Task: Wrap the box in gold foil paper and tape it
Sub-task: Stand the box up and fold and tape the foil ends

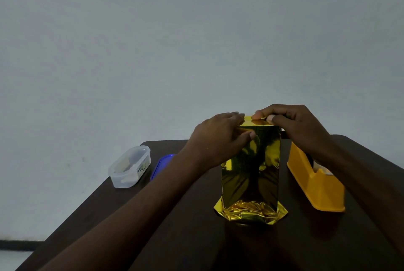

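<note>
The right hand pinches a small fold of gold foil paper at the very top of the box, with thumb and fingers curled on the shiny edge. The left hand grasps the upper left side of the box, with its fingers laid over the top edge and its thumb pressed on the front face. The box stands upright, a little right of the middle of the frame and low down, and the foil covers every side that can be seen. At the bottom the foil is loose and crinkled, and it spreads out flat on the dark table around the foot of the box. Just to the right of the box sits a yellow tape holder, partly hidden behind the right arm. On the left side of the table, well apart from the box, there is a clear plastic tub near the table's edge. A blue lid lies beside the tub, partly behind the left arm. A plain pale wall fills the upper part of the frame.
</note>
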Demonstrator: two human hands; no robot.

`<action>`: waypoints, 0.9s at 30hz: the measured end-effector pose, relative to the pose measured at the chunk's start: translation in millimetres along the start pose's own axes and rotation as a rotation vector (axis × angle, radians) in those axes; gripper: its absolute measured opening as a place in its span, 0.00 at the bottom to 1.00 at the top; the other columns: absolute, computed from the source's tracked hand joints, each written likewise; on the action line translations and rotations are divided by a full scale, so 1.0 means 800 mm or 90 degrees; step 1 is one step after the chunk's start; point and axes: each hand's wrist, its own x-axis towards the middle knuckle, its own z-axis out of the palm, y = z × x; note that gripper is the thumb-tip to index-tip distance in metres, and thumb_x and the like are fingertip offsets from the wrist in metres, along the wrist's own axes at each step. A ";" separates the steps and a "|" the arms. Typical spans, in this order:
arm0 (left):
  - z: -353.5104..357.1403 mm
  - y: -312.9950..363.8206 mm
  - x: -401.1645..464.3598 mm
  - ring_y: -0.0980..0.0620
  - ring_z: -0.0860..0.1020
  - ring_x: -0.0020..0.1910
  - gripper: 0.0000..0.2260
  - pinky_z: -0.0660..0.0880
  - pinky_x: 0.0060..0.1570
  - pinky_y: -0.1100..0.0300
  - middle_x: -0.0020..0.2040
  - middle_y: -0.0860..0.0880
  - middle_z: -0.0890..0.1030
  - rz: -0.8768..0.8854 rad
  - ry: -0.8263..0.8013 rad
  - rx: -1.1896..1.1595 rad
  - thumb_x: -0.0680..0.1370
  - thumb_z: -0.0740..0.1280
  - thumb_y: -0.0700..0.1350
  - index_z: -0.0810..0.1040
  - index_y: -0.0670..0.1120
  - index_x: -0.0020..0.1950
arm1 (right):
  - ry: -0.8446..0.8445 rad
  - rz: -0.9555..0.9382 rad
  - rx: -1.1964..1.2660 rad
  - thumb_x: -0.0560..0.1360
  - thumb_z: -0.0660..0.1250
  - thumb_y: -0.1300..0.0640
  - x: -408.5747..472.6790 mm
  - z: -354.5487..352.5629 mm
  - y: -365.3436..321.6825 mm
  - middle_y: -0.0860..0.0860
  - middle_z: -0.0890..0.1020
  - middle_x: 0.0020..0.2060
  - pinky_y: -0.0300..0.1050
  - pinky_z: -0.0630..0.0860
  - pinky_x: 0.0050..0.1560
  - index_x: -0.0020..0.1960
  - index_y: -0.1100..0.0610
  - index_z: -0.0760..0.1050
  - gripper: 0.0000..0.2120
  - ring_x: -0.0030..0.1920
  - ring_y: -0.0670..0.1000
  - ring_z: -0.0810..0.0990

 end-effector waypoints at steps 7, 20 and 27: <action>0.008 0.003 0.000 0.54 0.69 0.70 0.28 0.70 0.63 0.55 0.72 0.54 0.71 -0.024 0.028 0.005 0.78 0.59 0.64 0.69 0.51 0.73 | 0.198 0.137 -0.095 0.80 0.61 0.55 -0.024 -0.015 0.020 0.51 0.85 0.44 0.51 0.81 0.46 0.49 0.53 0.84 0.12 0.46 0.53 0.84; 0.014 0.008 0.011 0.51 0.73 0.67 0.31 0.72 0.59 0.55 0.69 0.53 0.75 -0.052 0.024 0.020 0.74 0.56 0.67 0.72 0.50 0.71 | 0.179 0.455 -0.454 0.73 0.72 0.59 -0.087 -0.062 0.074 0.59 0.81 0.35 0.44 0.76 0.32 0.43 0.66 0.78 0.09 0.32 0.56 0.81; 0.016 0.009 0.013 0.50 0.74 0.65 0.30 0.72 0.58 0.55 0.67 0.53 0.77 -0.066 0.019 0.010 0.75 0.58 0.66 0.73 0.50 0.70 | -0.015 0.562 -0.372 0.72 0.73 0.46 -0.077 -0.070 0.073 0.52 0.82 0.49 0.45 0.79 0.52 0.57 0.57 0.76 0.20 0.49 0.51 0.82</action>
